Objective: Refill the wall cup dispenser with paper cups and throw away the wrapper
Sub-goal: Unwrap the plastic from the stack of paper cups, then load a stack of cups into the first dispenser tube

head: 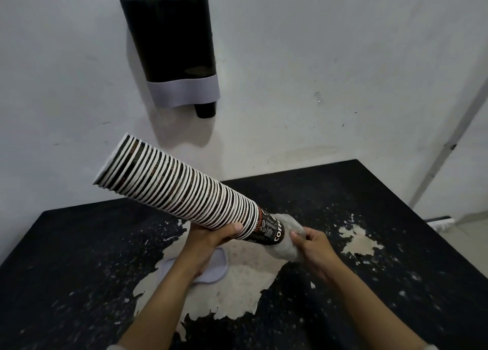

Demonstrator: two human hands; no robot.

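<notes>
A scuffed white wall [317, 46] is being met by a black desk [369, 283], its coating peeling in patches.

Black-painted flat tabletop [369, 283], pushed into the corner against a white wall. Finish badly worn: one large irregular patch of bare pale beige surface [245, 291] at the centre front, a smaller flaked patch [359, 240] to the right near the far edge, and fine white speckling scattered across the remaining black paint. Lying directly on it: one pale lilac-grey rounded flat piece [215, 269], material unclear, resting on the large bare patch and partly hidden behind a forearm.
</notes>
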